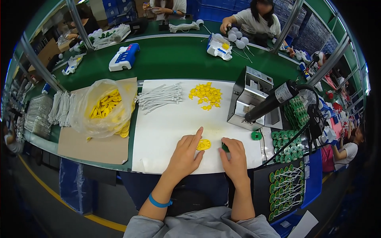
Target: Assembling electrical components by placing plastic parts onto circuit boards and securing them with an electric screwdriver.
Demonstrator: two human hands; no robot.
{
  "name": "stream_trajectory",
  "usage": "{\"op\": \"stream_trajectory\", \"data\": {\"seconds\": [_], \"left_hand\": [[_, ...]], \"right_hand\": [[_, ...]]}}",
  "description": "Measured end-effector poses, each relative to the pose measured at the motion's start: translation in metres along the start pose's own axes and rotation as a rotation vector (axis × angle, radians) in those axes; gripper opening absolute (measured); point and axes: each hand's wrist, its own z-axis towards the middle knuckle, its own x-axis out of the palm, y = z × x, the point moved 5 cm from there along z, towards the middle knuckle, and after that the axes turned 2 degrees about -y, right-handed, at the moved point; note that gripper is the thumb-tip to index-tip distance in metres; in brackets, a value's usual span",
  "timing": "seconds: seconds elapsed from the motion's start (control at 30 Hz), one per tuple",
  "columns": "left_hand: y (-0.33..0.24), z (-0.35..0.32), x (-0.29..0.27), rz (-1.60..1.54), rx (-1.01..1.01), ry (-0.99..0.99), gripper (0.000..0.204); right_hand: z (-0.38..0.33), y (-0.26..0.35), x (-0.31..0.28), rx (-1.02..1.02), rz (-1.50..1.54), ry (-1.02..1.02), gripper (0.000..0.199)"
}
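On the white work sheet in front of me lies a yellow oval plastic part. My left hand is just left of it, index finger stretched forward and thumb apart, holding nothing I can see. To the right of the part, my right hand has its fingers closed on a small green circuit board, mostly covered by the fingertips. Farther off on the sheet are a pile of small yellow plastic pieces and a bundle of white cables.
A metal machine with a black cylinder stands at the right. Beside it are green circuit boards and a tray of wired boards. A plastic bag of yellow parts sits left on cardboard. Co-workers sit across the green conveyor.
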Motion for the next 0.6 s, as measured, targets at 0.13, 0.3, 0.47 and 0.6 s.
{"op": "stream_trajectory", "data": {"seconds": [0.13, 0.3, 0.47, 0.6], "left_hand": [[0.005, -0.001, 0.000, 0.009, 0.003, 0.014, 0.084], [0.009, -0.002, -0.001, 0.013, -0.015, 0.016, 0.084], [0.012, -0.004, -0.008, 0.005, -0.011, 0.014, 0.083], [0.016, -0.006, -0.012, 0.011, -0.020, 0.014, 0.084]], "right_hand": [[0.000, -0.027, 0.008, 0.317, 0.342, -0.133, 0.016], [0.011, -0.026, 0.010, 0.264, 0.271, -0.155, 0.015], [0.015, -0.017, 0.011, 0.253, 0.107, -0.171, 0.016], [0.015, -0.018, 0.017, 0.260, 0.036, -0.137, 0.016]]}}
